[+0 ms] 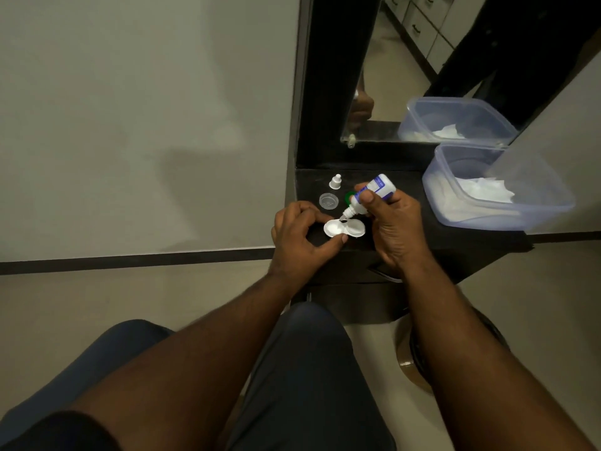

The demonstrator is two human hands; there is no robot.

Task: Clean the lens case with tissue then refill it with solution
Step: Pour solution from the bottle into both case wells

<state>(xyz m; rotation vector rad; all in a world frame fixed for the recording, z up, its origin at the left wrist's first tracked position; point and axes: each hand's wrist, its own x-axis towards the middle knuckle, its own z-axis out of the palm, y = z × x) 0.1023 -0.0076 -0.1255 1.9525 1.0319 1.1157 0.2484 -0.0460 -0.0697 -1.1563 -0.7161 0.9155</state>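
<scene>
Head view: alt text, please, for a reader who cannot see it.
The right hand tips a solution bottle over an open white lens case steadied by the left hand on a dark table.

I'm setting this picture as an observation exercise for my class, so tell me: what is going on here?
A seated person is refilling a white two-well contact lens case on a small dark table. The left hand pinches the case to steady it, while the right hand grips a small white solution bottle with a blue label, tipped nozzle-down over the case. A clear round lid and a white bottle cap lie behind it. A translucent blue plastic tub of tissues sits to the right.
</scene>
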